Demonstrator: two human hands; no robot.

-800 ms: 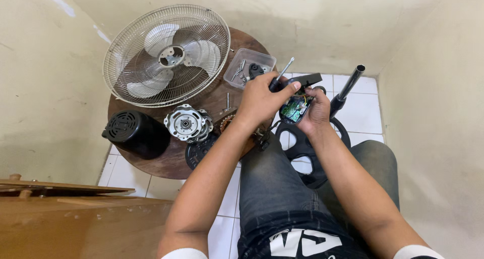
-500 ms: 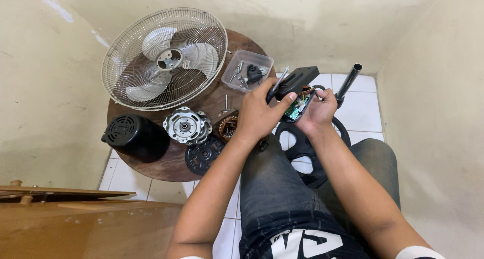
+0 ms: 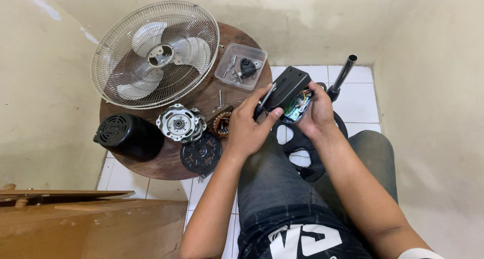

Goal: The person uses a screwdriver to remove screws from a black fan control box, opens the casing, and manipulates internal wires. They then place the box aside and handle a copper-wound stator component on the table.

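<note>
A: Where does the black control housing [image 3: 288, 87] sit relative to the hands?

B: Raised above the lap, just past the right edge of the round wooden surface [image 3: 166, 160]. The right hand [image 3: 316, 115] cradles it from below and the right side, fingers curled around its lower edge, thumb up along the side. A green circuit board [image 3: 295, 108] shows in the open underside, between the two hands.

A: Left hand?

B: The left hand [image 3: 248, 128] is closed around a screwdriver [image 3: 265, 102]: fingers wrapped on the dark handle, thumb pointing toward the housing. The shaft runs up and to the right, and its tip meets the housing's left edge. Exact contact point cannot be resolved.

A: Arm pose?

B: Both forearms extend forward from the lower frame and converge over the knees, wrists bent slightly inward.

A: Surroundings on the surface?

B: Fan guard with blades [image 3: 155, 53] lies flat at the far left. A clear plastic tray [image 3: 241, 66] with screws and a small black part sits just left of the housing. A black motor cover [image 3: 127, 134], a silver motor part [image 3: 180, 122] and a dark round plate [image 3: 201, 153] are at the near edge, beside the left wrist. A black pole [image 3: 343, 75] stands on the tiled floor behind the right hand.
</note>
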